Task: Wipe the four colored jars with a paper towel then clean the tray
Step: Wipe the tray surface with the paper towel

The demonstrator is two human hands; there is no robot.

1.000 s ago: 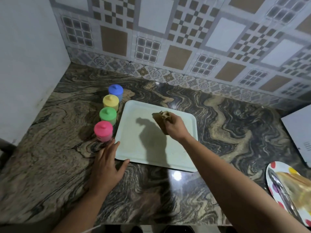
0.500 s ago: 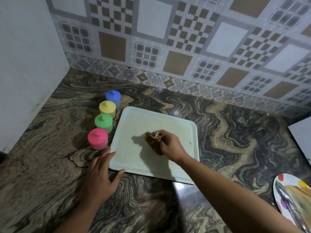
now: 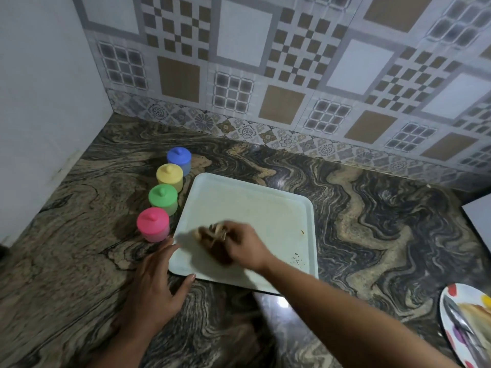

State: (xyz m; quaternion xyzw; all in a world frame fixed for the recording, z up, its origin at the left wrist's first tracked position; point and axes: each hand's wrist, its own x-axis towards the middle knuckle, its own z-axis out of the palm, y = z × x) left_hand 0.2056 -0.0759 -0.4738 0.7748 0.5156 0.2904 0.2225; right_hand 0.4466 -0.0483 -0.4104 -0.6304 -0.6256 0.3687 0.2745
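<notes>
A white square tray (image 3: 265, 205) lies on the marbled counter. My right hand (image 3: 244, 247) is closed on a crumpled, brown-stained paper towel (image 3: 212, 243) and presses it on the tray's near left part; both are motion-blurred. My left hand (image 3: 156, 285) lies flat with fingers apart at the tray's near left corner, thumb against its edge. Left of the tray stand the jars in a row: blue (image 3: 179, 160), yellow (image 3: 170, 177), green (image 3: 163, 199) and pink (image 3: 153, 224). Dark crumbs (image 3: 297, 259) lie near the tray's right front.
A plate with coloured dots (image 3: 451, 309), holding metal tongs and something yellow, sits at the bottom right edge. A white wall stands at the left, a patterned tile wall behind. A white object's corner (image 3: 478, 219) shows at the right edge.
My right hand has dragged the paper towel from the tray's middle toward its near left part. The left hand stays at the tray's corner. The camera view has shifted.
</notes>
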